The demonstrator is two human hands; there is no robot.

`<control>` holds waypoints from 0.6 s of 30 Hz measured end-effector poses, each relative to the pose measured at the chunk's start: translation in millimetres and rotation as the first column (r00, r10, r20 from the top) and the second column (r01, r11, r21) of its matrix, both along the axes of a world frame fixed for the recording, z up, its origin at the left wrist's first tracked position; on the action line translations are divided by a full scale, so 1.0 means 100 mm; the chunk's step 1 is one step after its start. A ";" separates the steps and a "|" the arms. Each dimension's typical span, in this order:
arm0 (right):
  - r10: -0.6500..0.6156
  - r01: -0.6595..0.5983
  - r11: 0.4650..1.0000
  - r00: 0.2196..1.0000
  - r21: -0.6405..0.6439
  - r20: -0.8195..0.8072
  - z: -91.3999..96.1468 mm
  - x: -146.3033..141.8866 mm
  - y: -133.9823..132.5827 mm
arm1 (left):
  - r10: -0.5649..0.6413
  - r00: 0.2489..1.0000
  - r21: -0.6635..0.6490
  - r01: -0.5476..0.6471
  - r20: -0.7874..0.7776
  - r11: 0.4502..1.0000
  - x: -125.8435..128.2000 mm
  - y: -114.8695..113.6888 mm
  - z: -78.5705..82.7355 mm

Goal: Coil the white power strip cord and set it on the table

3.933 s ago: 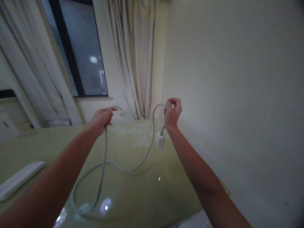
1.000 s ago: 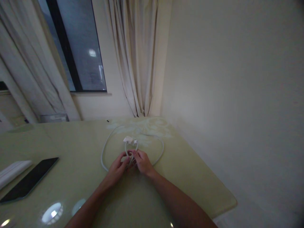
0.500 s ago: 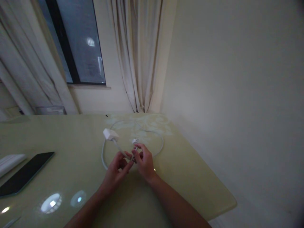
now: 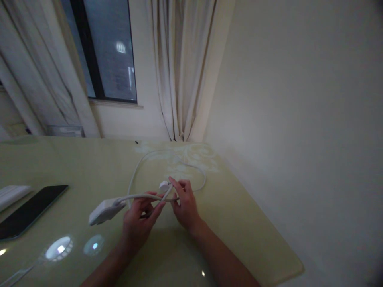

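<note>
A white cable (image 4: pixel 136 169) lies in a loop on the pale green table (image 4: pixel 245 223). My left hand (image 4: pixel 139 219) is closed on the cable where its two ends cross. A white block-shaped plug (image 4: pixel 103 211) on one end sticks out to the left, just above the table. My right hand (image 4: pixel 185 201) pinches the cable beside the left hand, near the small round connector (image 4: pixel 164 185) on the other end. The loop runs away from both hands toward the curtain.
A dark flat phone or tablet (image 4: pixel 28 211) lies at the left, with a white flat object (image 4: pixel 10 195) beyond it. A window (image 4: pixel 106 48) and curtains (image 4: pixel 182 67) stand behind the table. A bare wall (image 4: pixel 299 119) borders the table's right edge.
Earlier both hands held the cable up in the air; it now lies looped on the table. In the last second the plug end swung left and toward me, and both hands crossed the ends.
</note>
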State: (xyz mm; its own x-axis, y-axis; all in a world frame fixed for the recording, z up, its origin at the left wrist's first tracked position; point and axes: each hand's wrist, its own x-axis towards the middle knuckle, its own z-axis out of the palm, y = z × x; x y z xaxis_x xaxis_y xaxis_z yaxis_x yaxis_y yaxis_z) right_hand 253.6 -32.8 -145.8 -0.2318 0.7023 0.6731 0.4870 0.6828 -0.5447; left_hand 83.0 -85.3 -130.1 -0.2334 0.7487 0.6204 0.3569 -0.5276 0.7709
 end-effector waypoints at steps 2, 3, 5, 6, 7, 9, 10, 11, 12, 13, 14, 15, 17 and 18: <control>-0.057 0.057 0.996 0.998 0.066 -0.004 0.00 0.00 0.00 | 0.006 1.000 0.008 -0.006 0.022 1.000 0.01 -0.03 0.01; -0.064 0.064 0.994 0.998 0.093 0.003 0.01 0.01 0.00 | 0.000 0.999 -0.004 0.000 0.046 1.000 0.02 -0.04 0.02; -0.033 0.027 0.990 0.999 0.138 0.042 0.05 0.04 0.01 | -0.001 0.994 -0.046 0.006 0.107 0.999 0.03 -0.07 0.05; 0.003 -0.014 0.988 0.998 0.154 0.066 0.07 0.06 0.01 | 0.005 0.991 -0.071 0.005 0.136 0.997 0.04 -0.09 0.08; 0.048 -0.062 0.983 0.995 0.170 0.087 0.09 0.08 0.02 | 0.010 0.986 -0.099 0.007 0.168 0.995 0.04 -0.10 0.11; 0.127 -0.150 0.966 0.985 0.209 0.120 0.13 0.12 0.03 | -0.005 0.967 -0.150 0.044 0.254 0.988 0.02 -0.09 0.17; 0.144 -0.174 0.956 0.980 0.236 0.138 0.15 0.13 0.03 | -0.038 0.951 -0.166 0.093 0.306 0.982 0.00 -0.07 0.19; 0.140 -0.178 0.947 0.978 0.266 0.153 0.17 0.15 0.04 | -0.080 0.930 -0.175 0.152 0.360 0.973 -0.03 -0.05 0.22; 0.120 -0.165 0.940 0.979 0.299 0.166 0.18 0.16 0.04 | -0.120 0.903 -0.179 0.210 0.412 0.961 -0.06 -0.01 0.24; 0.095 -0.148 0.930 0.981 0.336 0.171 0.20 0.17 0.03 | -0.152 0.875 -0.183 0.261 0.460 0.948 -0.09 0.03 0.25; 0.072 -0.131 0.919 0.983 0.373 0.168 0.21 0.17 0.03 | -0.171 0.847 -0.187 0.299 0.503 0.936 -0.13 0.08 0.26; 0.055 -0.118 0.905 0.985 0.410 0.162 0.22 0.16 0.01 | -0.176 0.819 -0.195 0.329 0.546 0.924 -0.16 0.12 0.28; 0.040 -0.114 0.870 0.986 0.480 0.163 0.23 0.13 -0.02 | -0.152 0.757 -0.220 0.365 0.635 0.905 -0.21 0.18 0.30; 0.036 -0.126 0.852 0.982 0.508 0.183 0.23 0.10 -0.04 | -0.128 0.725 -0.232 0.375 0.677 0.898 -0.23 0.20 0.32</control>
State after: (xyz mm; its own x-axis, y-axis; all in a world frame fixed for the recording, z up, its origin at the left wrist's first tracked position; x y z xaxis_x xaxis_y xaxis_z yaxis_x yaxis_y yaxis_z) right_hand 263.9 -36.4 -123.0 -0.4089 0.2385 0.8809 0.4675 0.8837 -0.0223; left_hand 60.5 -65.8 -98.6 -0.2471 0.9637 0.1015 -0.3846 -0.1937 0.9025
